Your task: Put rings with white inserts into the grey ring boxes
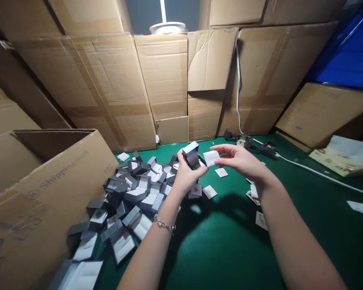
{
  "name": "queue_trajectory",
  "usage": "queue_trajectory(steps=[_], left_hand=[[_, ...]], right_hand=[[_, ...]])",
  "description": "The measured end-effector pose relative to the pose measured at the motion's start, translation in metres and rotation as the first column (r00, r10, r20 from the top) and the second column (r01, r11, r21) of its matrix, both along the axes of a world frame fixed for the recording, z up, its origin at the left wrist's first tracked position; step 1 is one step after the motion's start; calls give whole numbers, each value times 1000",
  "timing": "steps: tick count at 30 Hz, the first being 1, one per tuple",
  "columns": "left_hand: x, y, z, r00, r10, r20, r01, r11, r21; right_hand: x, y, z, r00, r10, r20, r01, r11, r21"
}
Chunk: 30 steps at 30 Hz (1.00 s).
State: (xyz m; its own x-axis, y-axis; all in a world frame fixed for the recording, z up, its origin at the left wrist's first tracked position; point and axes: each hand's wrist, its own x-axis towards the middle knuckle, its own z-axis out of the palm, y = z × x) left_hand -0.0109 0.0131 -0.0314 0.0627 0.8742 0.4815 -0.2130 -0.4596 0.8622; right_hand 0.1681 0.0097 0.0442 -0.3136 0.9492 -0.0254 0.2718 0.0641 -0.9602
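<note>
My left hand (188, 172) is closed around a small dark jewelry box (191, 152) with its lid raised and a pale lining inside. Just right of it, my right hand (234, 159) pinches a white square card (211, 158) between thumb and fingers. Faint print shows on the card, too small to read. The card's left edge is close to the box; whether they touch I cannot tell. Below the hands, white square cards (209, 192) with small marks lie on the green tabletop (224, 249). Left of my left hand is a heap of similar opened boxes (139, 189).
A big open carton (57, 177) stands at the left. Stacked cardboard boxes (109, 88) wall off the back. A white cable (314, 165) with dark adapters (268, 149) crosses the right side. Under my right forearm lie more cards (261, 220). Paper packaging (345, 155) sits far right.
</note>
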Motion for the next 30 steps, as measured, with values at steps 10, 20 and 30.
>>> queue_trajectory(steps=[10, 20, 30], left_hand=[[6, -11, 10, 977, 106, -185, -107, 994, 6], [15, -12, 3, 969, 161, -186, -158, 987, 28], [15, -11, 1, 965, 199, -169, -176, 975, 139]], right_hand=[[-30, 1, -11, 977, -164, 133, 165, 986, 0], [-39, -1, -15, 896, -239, 374, 200, 970, 141], [-41, 13, -35, 951, -127, 283, 137, 991, -14]])
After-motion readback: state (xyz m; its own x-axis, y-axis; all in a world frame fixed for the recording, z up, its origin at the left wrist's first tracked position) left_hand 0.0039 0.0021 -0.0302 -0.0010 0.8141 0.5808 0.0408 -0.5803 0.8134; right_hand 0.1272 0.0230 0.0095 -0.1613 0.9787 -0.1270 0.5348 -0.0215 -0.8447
